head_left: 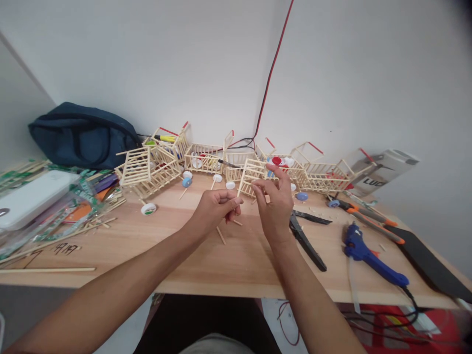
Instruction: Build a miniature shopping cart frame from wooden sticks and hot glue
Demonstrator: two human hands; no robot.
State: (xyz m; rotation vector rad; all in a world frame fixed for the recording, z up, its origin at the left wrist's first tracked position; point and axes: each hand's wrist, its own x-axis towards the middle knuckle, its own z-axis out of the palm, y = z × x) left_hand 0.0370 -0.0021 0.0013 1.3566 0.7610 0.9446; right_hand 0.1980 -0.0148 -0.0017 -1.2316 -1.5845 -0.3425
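Observation:
Over the middle of the table, a small frame of thin wooden sticks [242, 180] is held up in front of me. My left hand [218, 204] is closed, pinching the lower left stick of this frame between thumb and fingers. At the frame's right side, my right hand [275, 204] pinches with thumb and a finger, the index finger raised. What exactly sits between those right fingertips is partly hidden. Under my left hand lies a loose wooden stick [221, 236]. Just right of my right hand are black-handled cutters [308, 243].
Several stick-built carts [153, 174] with bottle-cap wheels line the back. A blue glue gun [372, 258], orange-handled pliers [372, 219] and a black flat case [429, 260] lie right. Left are a white power bank [37, 196], wrappers and a blue bag [86, 135].

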